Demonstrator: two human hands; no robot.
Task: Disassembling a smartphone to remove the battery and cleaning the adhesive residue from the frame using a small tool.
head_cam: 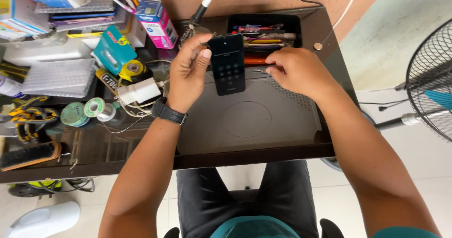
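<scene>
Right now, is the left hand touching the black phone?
Touching. The head view shows the left hand gripping the black phone by its left edge.

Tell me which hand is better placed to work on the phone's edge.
Probably the right hand: it pinches a thin tool at the phone's right edge, while the left hand is occupied holding the phone upright.

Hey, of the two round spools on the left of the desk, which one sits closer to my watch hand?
The silvery solder spool, right of the green tape roll, sits closer to your left hand.
</scene>
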